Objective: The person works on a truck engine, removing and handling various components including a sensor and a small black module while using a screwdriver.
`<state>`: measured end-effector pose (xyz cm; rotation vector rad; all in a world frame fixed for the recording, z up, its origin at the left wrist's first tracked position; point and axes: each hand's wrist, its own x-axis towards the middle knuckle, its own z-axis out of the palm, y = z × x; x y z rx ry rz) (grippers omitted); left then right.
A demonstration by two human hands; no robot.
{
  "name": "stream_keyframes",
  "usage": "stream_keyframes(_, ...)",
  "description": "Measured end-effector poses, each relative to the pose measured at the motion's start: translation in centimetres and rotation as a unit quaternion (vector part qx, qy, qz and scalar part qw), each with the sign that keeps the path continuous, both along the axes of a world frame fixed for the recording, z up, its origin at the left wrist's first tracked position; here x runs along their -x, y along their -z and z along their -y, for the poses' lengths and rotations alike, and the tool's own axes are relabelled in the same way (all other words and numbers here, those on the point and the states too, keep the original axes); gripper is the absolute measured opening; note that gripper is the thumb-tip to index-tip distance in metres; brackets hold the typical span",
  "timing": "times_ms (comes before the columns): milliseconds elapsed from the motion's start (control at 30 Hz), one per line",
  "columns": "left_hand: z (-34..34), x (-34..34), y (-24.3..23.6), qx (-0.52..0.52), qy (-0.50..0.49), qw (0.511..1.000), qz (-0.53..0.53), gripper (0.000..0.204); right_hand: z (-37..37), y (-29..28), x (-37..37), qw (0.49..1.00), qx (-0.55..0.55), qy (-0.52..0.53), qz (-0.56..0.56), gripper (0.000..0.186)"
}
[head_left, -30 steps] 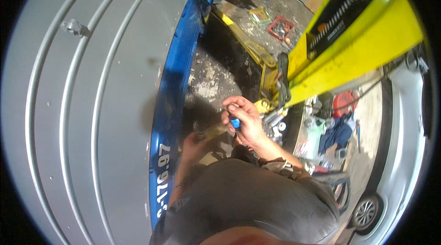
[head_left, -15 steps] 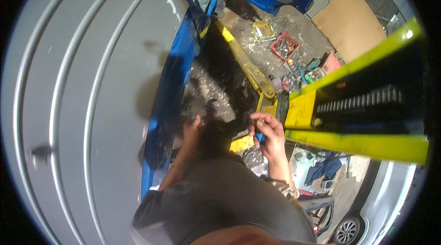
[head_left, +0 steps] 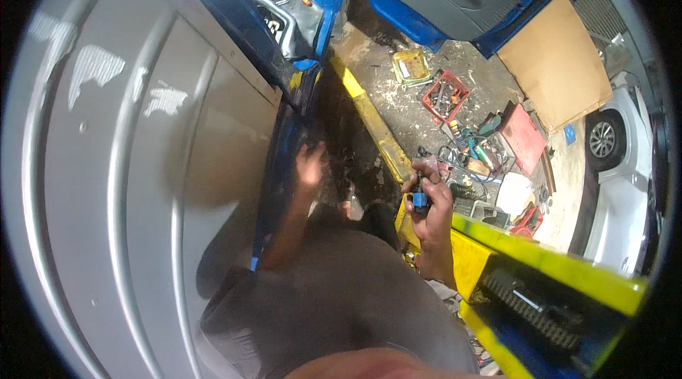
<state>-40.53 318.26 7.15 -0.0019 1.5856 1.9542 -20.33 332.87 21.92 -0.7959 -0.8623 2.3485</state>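
My right hand (head_left: 435, 214) curls its fingers around a small blue part (head_left: 420, 201), beside the yellow arm (head_left: 382, 139). My left hand (head_left: 310, 168), blurred, seems empty, fingers spread, near the blue panel (head_left: 274, 179) at left. Status: part in hand, not set down.

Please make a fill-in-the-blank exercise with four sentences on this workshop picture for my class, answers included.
1. The person's ____ hand holds a small object with a blue part.
2. The crate nearest the yellow tray is ____.
3. The long lift arm is ____.
4. Grey trim covers the inside of the ____ door.

Missing words: right; red; yellow; blue.
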Motion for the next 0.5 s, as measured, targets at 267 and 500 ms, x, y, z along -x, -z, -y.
stream_keyframes(267, -3.1, 4.6, 2.5, 0.094, -0.097, 0.991, -0.025, 0.023, -8.8, -1.0, 11.7, 0.998, -0.049, -0.033, 0.015, 0.053)
stream_keyframes(500, -11.6, 10.2, 2.3, 0.14, -0.108, 0.984, -0.037, 0.021, -18.3, 0.9, 21.5, 0.99, 0.072, -0.112, -0.04, 0.034)
